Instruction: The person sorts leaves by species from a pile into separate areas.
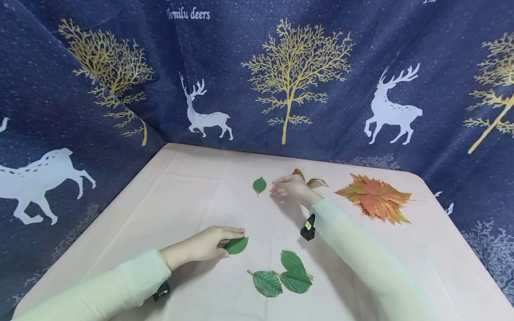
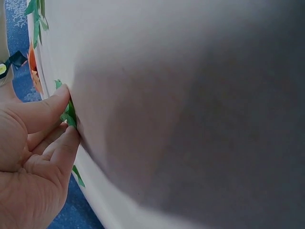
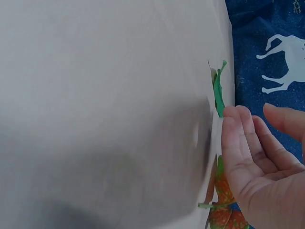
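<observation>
My left hand (image 1: 206,244) is low over the table and grips a toothed green leaf (image 1: 237,245) by its edges. In the left wrist view that leaf (image 2: 70,113) shows between the thumb and a finger. Farther back, my right hand (image 1: 292,188) is held just right of a small single green leaf (image 1: 259,185), apart from it. The right wrist view shows the right hand (image 3: 262,162) with extended fingers, the thumb spread away and nothing held. Orange-brown leaves (image 1: 317,183) lie partly hidden behind the right hand.
Several green leaves (image 1: 268,284) lie together near the front middle of the pale tablecloth (image 1: 180,191). At the right, orange maple-shaped leaves (image 1: 375,196) are piled up. A dark blue curtain (image 1: 241,89) with deer and trees hangs along the back and left edges.
</observation>
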The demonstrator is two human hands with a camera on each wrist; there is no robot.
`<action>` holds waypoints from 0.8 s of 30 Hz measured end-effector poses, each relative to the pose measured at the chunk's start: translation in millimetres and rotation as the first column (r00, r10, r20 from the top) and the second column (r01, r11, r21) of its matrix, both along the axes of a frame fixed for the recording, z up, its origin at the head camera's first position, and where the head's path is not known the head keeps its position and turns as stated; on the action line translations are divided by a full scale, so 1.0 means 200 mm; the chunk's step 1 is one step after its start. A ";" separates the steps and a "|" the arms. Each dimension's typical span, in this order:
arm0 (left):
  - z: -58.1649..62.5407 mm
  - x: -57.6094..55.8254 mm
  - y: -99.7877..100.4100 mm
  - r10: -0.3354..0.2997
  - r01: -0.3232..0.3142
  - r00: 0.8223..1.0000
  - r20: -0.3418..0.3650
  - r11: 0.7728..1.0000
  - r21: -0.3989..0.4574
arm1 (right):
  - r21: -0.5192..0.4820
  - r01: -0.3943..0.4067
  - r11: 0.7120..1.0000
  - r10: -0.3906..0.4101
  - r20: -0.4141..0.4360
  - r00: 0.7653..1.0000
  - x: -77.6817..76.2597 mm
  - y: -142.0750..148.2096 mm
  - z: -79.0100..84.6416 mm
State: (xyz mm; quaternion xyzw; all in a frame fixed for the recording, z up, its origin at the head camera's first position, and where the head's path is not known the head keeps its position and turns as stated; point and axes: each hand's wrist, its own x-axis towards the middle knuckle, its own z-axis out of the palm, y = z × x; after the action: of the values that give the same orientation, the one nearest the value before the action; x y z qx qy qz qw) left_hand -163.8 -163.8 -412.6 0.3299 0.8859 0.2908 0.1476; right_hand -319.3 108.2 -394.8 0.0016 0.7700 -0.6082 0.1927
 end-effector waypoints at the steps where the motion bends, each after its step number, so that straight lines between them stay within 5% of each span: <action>1: 0.00 0.00 0.00 0.001 -0.001 1.000 0.003 1.000 0.001 | 0.012 -0.013 1.000 0.013 -0.011 1.000 0.01 0.01 0.00; 24: 0.02 0.01 0.01 0.000 0.000 1.000 0.017 0.999 0.039 | 0.178 -0.120 0.977 0.127 -0.026 0.992 0.14 0.19 0.11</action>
State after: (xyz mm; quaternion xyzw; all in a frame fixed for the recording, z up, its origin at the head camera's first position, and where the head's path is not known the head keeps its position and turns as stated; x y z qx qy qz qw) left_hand -162.0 -162.0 -408.5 0.3302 0.8789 0.3106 0.1486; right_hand -290.8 147.0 -372.5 -0.0405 0.8228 -0.5247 0.2147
